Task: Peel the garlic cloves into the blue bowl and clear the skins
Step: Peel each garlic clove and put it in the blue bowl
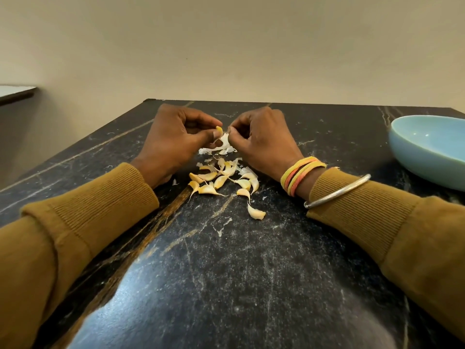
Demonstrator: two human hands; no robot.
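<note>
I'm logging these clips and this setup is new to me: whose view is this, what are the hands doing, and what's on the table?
No machine here: a person wears a camera on the head, so the one picture looks forward and down at their own hands. The left hand pinches a clove; the right hand pinches its skin, seemingly peeling it. Below them, on the dark table, lie more cloves and loose skins. A blue bowl stands at the right; the part seen holds nothing.
</note>
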